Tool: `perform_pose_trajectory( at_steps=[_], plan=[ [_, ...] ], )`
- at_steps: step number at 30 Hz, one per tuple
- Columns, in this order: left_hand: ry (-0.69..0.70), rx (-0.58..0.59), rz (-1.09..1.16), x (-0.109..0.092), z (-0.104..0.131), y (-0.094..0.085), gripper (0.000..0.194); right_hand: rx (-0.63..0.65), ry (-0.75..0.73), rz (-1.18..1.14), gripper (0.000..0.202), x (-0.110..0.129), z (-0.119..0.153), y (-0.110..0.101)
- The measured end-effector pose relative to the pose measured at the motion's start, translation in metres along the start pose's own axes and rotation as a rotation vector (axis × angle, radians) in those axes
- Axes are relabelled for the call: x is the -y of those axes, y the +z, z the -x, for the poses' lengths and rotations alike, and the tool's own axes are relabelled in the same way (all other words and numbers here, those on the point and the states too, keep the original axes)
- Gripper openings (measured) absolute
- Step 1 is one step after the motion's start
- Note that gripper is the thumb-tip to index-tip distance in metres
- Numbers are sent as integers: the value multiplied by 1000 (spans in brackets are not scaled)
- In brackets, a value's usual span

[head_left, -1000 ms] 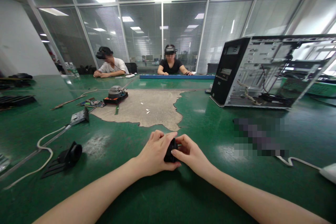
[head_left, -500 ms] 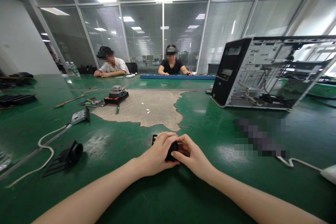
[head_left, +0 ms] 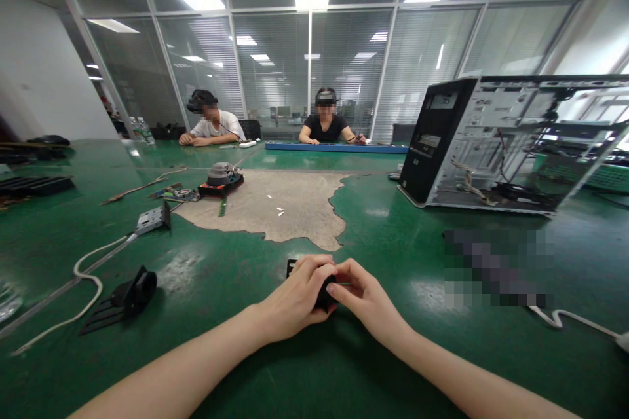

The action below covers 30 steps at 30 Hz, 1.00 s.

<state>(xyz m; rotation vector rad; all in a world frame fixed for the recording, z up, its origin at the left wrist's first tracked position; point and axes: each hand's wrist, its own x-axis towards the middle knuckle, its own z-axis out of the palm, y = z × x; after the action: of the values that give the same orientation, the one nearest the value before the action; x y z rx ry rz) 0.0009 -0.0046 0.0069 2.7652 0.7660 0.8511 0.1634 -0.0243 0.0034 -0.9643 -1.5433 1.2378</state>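
Note:
Both hands meet low in the middle, over the green tabletop [head_left: 236,366]. My left hand [head_left: 299,291] is closed over a small black part [head_left: 324,298] from above and the left. A flat, slotted end of this part sticks out behind my knuckles; the rest is mostly covered, so its kind is unclear. From the other side, my right hand [head_left: 366,294] pinches the part with thumb and fingertips. Off to the left lies a black plastic piece [head_left: 142,291] with a round ring and long slats.
An open computer case [head_left: 417,157] stands at the right, behind a pixelated dark strip [head_left: 491,268]. Left of centre are a cooler [head_left: 221,173], a circuit board [head_left: 179,193] and a metal bracket [head_left: 153,217] beside a white cable [head_left: 101,285]. Two people sit across the table.
The whole view has shifted slightly, placing things a little lower and further right. My hands keep hold of the black part, with only small finger movements.

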Motion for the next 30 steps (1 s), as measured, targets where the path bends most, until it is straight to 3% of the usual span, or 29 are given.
perform_pose_trajectory(
  at_steps=[30],
  plan=[
    [-29,-46,45,3,2,4,60,17,-41,43,16,2,-1,1]
  ],
)
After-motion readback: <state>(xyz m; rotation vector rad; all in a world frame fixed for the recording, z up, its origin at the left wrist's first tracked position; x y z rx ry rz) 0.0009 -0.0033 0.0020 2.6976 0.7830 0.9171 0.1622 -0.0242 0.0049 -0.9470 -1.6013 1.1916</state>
